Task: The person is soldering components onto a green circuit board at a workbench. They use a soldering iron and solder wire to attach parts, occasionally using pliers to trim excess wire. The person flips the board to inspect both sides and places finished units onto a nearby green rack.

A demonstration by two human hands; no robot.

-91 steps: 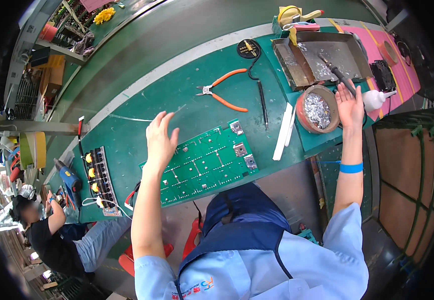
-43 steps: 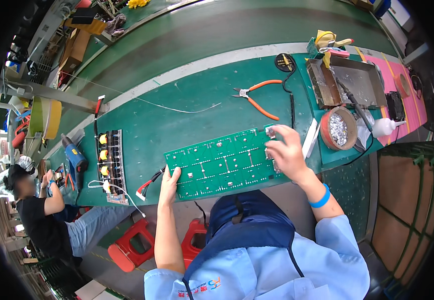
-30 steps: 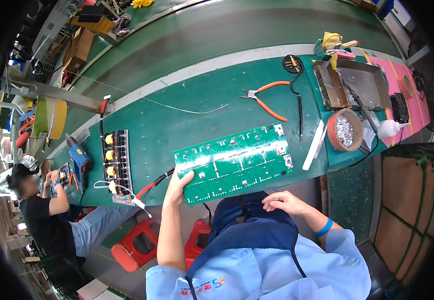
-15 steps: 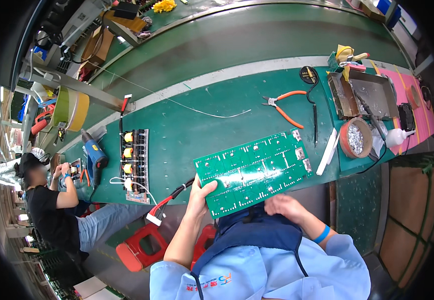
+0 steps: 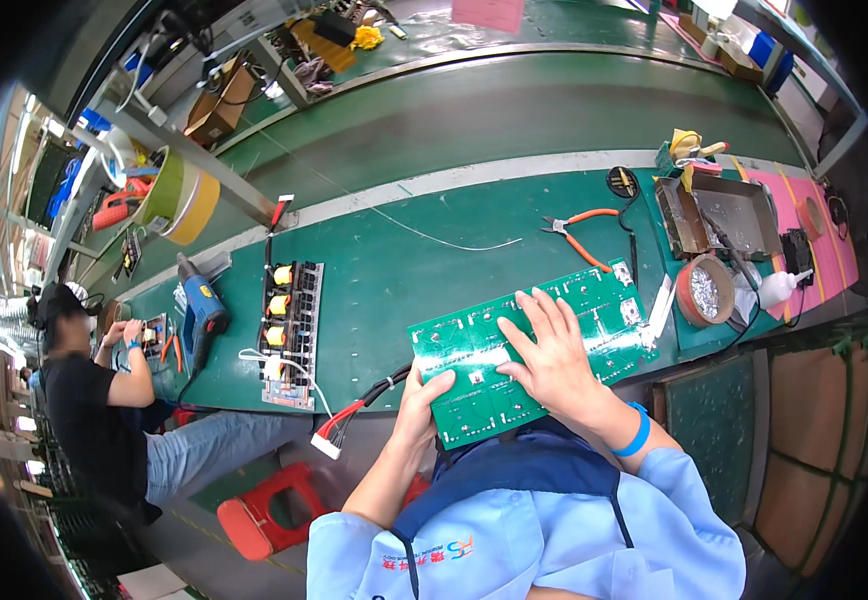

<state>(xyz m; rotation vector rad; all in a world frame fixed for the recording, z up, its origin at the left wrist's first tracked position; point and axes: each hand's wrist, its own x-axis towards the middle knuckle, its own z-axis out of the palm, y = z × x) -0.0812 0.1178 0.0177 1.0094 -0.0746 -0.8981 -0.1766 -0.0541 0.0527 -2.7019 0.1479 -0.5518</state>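
A green circuit board [image 5: 481, 405], its soldered side up, lies tilted at the bench edge in front of my body. My left hand [image 5: 418, 408] grips its left end, thumb on top and the other fingers hidden beneath. Across the middle of the board's upper face rests my right hand [image 5: 561, 362], fingers stretched out and nothing held in them. A bundle of red and black wires [image 5: 352, 412] with a white connector [image 5: 326, 446] sticks out beside my left hand.
Left of the board sit a second board [image 5: 292, 335] with yellow components and a blue heat gun [image 5: 204, 312]. Orange-handled cutters [image 5: 584, 236], a metal tray [image 5: 739, 215] and a round solder pot [image 5: 704, 290] are on the right. A co-worker [image 5: 94, 390] sits at far left.
My right hand has come up from beside the board's near edge and now lies spread on its face. The left hand keeps its hold. The whole view has shifted slightly.
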